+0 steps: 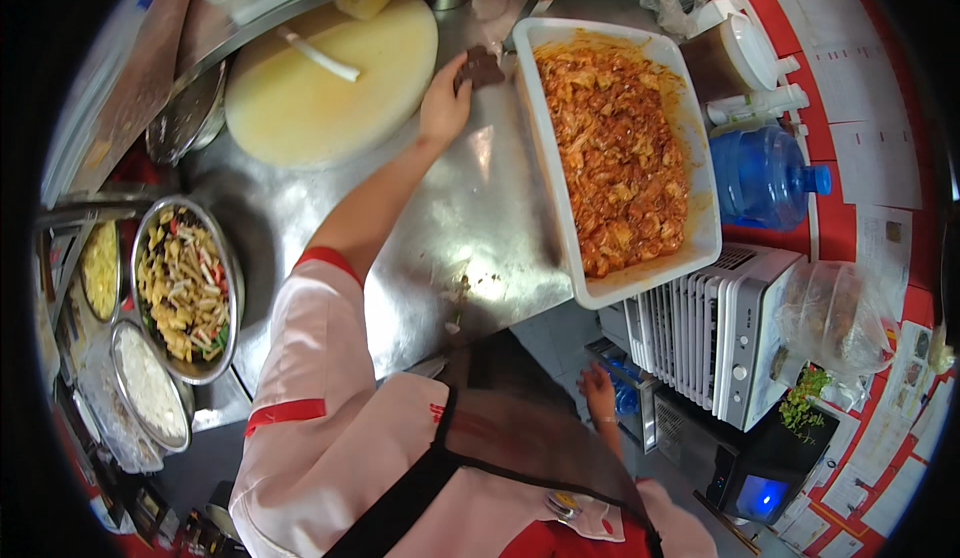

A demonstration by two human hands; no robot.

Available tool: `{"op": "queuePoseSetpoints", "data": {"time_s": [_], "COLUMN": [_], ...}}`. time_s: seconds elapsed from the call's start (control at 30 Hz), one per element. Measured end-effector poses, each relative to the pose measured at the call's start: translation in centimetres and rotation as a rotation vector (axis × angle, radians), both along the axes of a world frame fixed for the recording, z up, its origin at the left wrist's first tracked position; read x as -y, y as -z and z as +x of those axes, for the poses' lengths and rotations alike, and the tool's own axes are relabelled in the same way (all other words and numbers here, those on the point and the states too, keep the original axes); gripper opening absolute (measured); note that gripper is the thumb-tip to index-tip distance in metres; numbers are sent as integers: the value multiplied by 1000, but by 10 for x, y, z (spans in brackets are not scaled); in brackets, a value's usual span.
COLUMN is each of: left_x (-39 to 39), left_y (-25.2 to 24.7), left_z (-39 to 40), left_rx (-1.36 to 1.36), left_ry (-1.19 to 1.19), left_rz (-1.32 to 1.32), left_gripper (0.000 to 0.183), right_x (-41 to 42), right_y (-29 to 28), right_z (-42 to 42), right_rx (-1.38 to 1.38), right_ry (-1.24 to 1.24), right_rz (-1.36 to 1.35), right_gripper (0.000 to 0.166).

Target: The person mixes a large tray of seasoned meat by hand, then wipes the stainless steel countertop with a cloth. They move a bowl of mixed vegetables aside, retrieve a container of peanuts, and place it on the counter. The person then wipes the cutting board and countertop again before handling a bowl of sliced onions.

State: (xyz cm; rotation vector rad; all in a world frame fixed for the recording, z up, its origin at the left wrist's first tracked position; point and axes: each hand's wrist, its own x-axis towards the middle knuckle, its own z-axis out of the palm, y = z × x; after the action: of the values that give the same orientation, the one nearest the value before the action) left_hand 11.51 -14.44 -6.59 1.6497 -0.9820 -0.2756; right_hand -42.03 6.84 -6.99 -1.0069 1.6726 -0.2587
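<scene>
My left hand (446, 104) reaches across the stainless steel counter (420, 220) and grips a crumpled dark brown cloth (482, 68). To its left lies a large round cutting board (330, 100) with a slender white stick-like piece (322, 56) on it. Right of the cloth stands a white plastic tub (582, 288) of chopped, red-sauced food (619, 153) that looks like meat. Small scraps (466, 285) and wet smears lie near the counter's front edge. My right hand (598, 390) hangs low beside my body, past that edge, with fingers apart and nothing in it.
At left are a steel bowl (234, 306) of mixed cut ingredients, a bowl of white food (150, 393) and a dark pan (187, 119). A blue water jug (761, 175) stands right of the tub. A white slatted appliance (705, 325) is below it.
</scene>
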Motion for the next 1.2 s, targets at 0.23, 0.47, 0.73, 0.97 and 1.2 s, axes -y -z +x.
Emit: {"op": "queuePoseSetpoints", "data": {"time_s": [0.23,0.47,0.73,0.97,1.2], "left_x": [119,23,-146,-179,-119], "left_y": [25,47,23,2,41], "left_z": [1,-38,-61,-42,-84], "left_rx": [247,526,452,-113,344], "left_ry": [46,298,906,585,144], "left_rz": [756,467,356,177,247], "left_gripper": [50,47,40,35,42], "right_x": [-76,-55,126,178,182], "right_y": [-12,-20,-77,-61,-45], "right_z": [-24,14,90,94,82], "right_rx": [-115,-33,619,595,753], "right_ry": [76,207,464,566,455], "right_rz": [4,87,-115,-64,-23], "right_gripper": [39,40,48,45,38]}}
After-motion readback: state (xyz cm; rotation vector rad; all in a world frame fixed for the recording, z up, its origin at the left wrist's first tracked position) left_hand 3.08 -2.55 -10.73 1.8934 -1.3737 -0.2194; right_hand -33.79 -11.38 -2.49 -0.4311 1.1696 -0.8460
